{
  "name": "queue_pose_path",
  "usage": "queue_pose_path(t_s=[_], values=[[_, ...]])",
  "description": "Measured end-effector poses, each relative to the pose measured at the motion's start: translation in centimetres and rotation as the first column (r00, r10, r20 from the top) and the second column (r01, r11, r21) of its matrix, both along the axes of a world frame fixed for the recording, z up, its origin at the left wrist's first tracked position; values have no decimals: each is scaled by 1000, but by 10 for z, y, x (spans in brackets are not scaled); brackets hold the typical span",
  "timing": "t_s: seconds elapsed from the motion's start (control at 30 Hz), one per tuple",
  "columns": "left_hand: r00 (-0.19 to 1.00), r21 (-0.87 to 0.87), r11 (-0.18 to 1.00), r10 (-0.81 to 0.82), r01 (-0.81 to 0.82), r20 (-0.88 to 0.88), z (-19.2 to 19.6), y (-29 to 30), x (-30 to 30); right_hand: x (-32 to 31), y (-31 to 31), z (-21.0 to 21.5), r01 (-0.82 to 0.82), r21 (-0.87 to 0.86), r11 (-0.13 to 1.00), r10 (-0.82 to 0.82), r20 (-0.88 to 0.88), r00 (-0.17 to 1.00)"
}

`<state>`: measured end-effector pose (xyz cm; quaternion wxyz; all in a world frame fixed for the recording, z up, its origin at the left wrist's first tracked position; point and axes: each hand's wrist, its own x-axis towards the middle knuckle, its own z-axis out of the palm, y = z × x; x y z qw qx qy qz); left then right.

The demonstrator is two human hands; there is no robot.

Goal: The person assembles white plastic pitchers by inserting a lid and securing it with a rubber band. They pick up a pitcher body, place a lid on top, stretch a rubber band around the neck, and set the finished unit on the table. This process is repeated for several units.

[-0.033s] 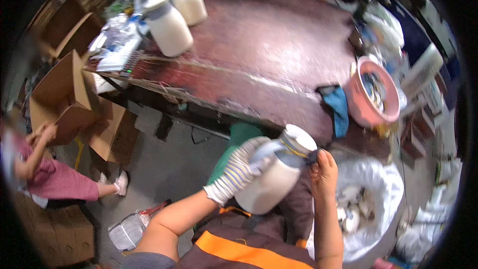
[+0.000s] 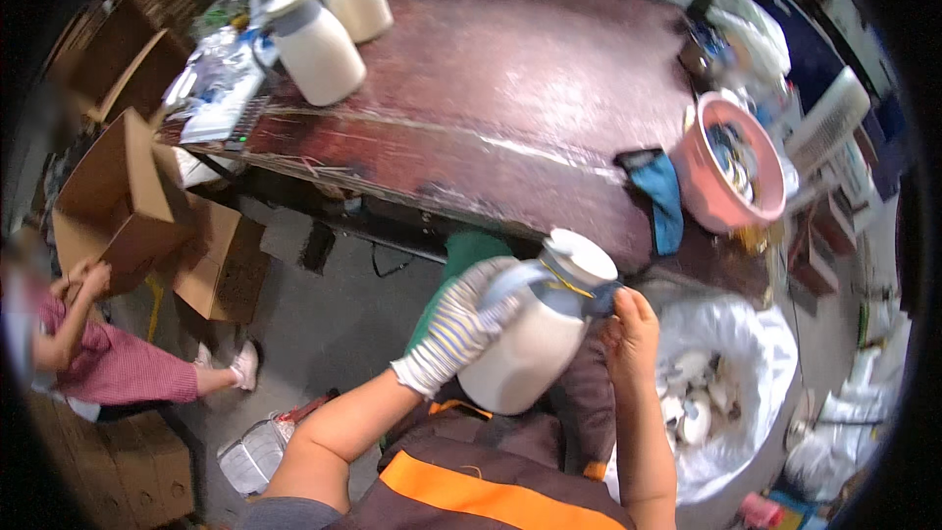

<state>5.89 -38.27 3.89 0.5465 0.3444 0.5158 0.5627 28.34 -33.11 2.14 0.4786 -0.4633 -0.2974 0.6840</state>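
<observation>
A cream jug [image 2: 520, 355] with a grey neck and a white lid [image 2: 581, 253] is tilted in front of my lap. My left hand [image 2: 459, 324], in a striped white work glove, is closed round its grey handle [image 2: 520, 280]. At the other side of the neck, my bare right hand [image 2: 630, 332] has its fingers pinched against a dark blue-grey piece [image 2: 601, 299], perhaps the spout; what they grip is hidden. A thin yellow band [image 2: 564, 280] runs round the neck below the lid.
Several similar jugs [image 2: 316, 49] stand on the dark red table [image 2: 510, 59], far left. A pink basin [image 2: 687, 177] of small parts and a blue cloth [image 2: 659, 198] are right. A white sack [image 2: 770, 383] holds pale parts. Left, another person [image 2: 118, 353] is beside cardboard boxes [image 2: 128, 201].
The jug and both hands sit slightly lower and further left in the picture, and the jug leans a little less. The hold of both hands looks the same.
</observation>
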Motion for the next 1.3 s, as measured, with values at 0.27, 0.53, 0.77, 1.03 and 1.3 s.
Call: queue_pose_path(t_s=[0.27,0.53,0.77,1.03,1.3], values=[[980,5,994,-104,107,-168,21,29,-12,-14,-32,-6,-178,103,979,169,84,982],[443,160,940,10,302,-896,48,25,1,-7,-41,-1,-184,-95,978,158,-235,959],[304,187,941,97,282,-948,45,24,9,-15,-50,11,-203,-63,977,191,-165,968],[593,191,961,35,202,-804,55,15,11,-33,-63,22,-174,62,983,166,119,979],[548,168,982,95,84,-831,30,29,-10,-27,-62,-1,-105,-54,993,71,-441,895]])
